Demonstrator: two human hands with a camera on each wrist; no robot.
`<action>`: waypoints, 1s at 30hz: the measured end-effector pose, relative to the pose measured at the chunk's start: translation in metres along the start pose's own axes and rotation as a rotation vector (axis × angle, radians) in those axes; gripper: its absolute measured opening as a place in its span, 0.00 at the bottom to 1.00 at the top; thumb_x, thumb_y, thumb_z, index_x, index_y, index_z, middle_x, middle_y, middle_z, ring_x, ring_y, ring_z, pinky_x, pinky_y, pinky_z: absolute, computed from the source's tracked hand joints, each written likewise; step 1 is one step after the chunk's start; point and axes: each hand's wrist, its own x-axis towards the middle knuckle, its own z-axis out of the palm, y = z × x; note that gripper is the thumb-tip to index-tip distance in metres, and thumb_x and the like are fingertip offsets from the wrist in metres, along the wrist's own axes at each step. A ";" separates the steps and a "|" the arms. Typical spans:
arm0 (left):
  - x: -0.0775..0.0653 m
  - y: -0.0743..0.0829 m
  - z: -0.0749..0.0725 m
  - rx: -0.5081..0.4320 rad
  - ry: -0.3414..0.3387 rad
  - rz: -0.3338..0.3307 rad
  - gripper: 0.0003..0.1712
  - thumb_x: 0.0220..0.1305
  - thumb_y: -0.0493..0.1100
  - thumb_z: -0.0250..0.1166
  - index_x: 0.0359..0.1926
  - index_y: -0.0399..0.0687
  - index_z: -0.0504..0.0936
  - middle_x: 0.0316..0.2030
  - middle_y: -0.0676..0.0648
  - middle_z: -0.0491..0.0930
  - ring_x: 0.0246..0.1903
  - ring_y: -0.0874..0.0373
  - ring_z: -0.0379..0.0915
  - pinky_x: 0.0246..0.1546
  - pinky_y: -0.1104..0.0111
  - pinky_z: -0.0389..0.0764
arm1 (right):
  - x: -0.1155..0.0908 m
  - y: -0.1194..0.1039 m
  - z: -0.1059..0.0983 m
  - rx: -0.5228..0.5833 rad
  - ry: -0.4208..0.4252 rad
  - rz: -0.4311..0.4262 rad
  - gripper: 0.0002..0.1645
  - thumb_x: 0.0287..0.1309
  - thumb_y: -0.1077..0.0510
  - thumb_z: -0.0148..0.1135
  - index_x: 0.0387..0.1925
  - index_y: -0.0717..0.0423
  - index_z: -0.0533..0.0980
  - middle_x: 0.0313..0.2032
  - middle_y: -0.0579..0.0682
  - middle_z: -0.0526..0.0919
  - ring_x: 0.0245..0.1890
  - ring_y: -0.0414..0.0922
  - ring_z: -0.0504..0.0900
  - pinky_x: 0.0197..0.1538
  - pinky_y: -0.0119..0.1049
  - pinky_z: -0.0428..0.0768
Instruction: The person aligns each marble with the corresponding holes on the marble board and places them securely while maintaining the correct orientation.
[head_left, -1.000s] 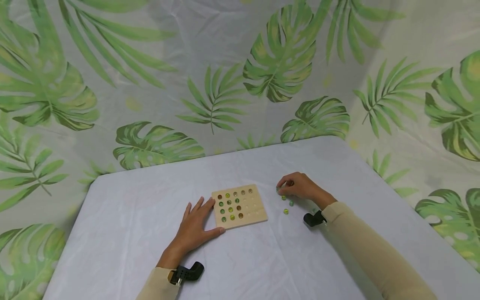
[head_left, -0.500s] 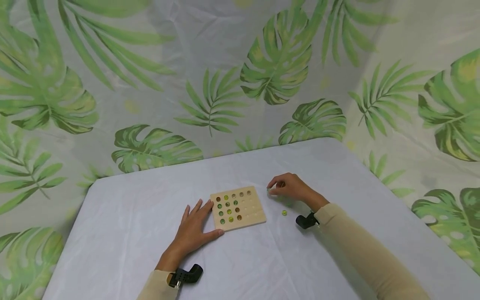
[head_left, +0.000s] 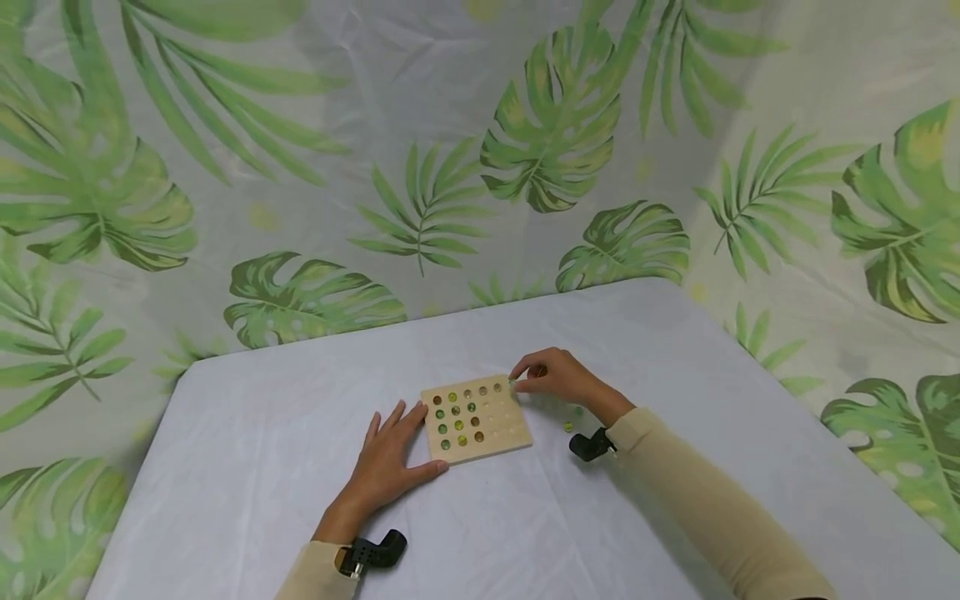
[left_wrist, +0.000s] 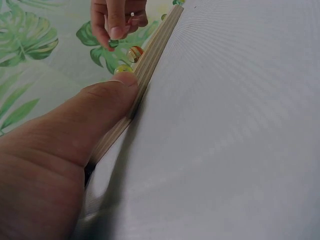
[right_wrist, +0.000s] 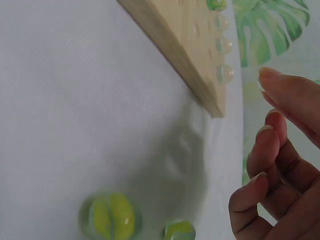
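**A:** ok, starting from the left: is the left hand (head_left: 386,458) gripping anything?

**B:** nah, fingers stretched out, fingertips and thumb against the left end of the wooden marble board (head_left: 519,423). Reads as steadying it. The board lies flat mid-bench (head_left: 300,408), between the two hands.

**A:** how full is it?

**B:** the three left columns have seated marbles (head_left: 459,425) all the way down, and the far row is filled right across. The empty dimples (head_left: 487,405) are at the right, in the three nearer rows. So well past halfway, I'd say.

**A:** and the right hand (head_left: 558,375)?

**B:** pinching a green glass marble (left_wrist: 114,43) in its fingertips, up by the board's far right corner. I'd call this the carrying-in step, marble not seated yet. Next move probably calls for lining up over a free dimple, lowering, then letting go gently so it doesn't roll.

**A:** any spares?

**B:** furthest right, I can spot a loose yellow-green marble (head_left: 567,427) and a loose green one (head_left: 578,412) near the right wrist.
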 end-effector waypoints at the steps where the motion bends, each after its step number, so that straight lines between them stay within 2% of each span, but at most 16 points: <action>1: 0.000 0.000 0.000 0.002 -0.003 -0.001 0.57 0.49 0.72 0.66 0.73 0.50 0.59 0.71 0.49 0.59 0.73 0.49 0.43 0.73 0.52 0.33 | 0.001 -0.001 0.001 0.001 -0.002 -0.004 0.08 0.55 0.55 0.70 0.39 0.49 0.85 0.26 0.44 0.79 0.24 0.42 0.73 0.27 0.33 0.73; 8: 0.001 0.002 0.000 -0.008 -0.015 -0.003 0.56 0.50 0.71 0.67 0.73 0.49 0.60 0.71 0.48 0.60 0.73 0.49 0.43 0.73 0.51 0.32 | 0.005 -0.006 0.010 0.048 -0.024 -0.003 0.09 0.57 0.55 0.69 0.40 0.51 0.85 0.24 0.45 0.79 0.22 0.41 0.70 0.25 0.32 0.70; 15: 0.001 0.002 0.000 0.010 -0.026 -0.028 0.57 0.49 0.73 0.65 0.74 0.52 0.58 0.72 0.49 0.58 0.74 0.50 0.42 0.73 0.52 0.32 | 0.007 -0.011 0.023 0.074 -0.053 0.006 0.09 0.59 0.54 0.67 0.40 0.50 0.85 0.23 0.46 0.81 0.18 0.41 0.72 0.21 0.34 0.75; 23: -0.001 0.003 0.001 -0.009 -0.040 -0.029 0.57 0.49 0.74 0.65 0.74 0.53 0.58 0.72 0.50 0.57 0.74 0.50 0.41 0.73 0.52 0.31 | 0.006 -0.014 0.035 0.083 -0.054 0.023 0.09 0.57 0.55 0.69 0.39 0.52 0.85 0.24 0.44 0.81 0.21 0.38 0.71 0.24 0.29 0.73; 30: 0.001 0.003 0.000 0.013 -0.027 -0.023 0.57 0.49 0.74 0.65 0.74 0.52 0.59 0.72 0.49 0.59 0.74 0.50 0.43 0.73 0.51 0.32 | 0.009 -0.015 0.039 0.086 -0.059 0.032 0.09 0.56 0.53 0.69 0.40 0.50 0.85 0.27 0.41 0.83 0.26 0.38 0.76 0.29 0.30 0.76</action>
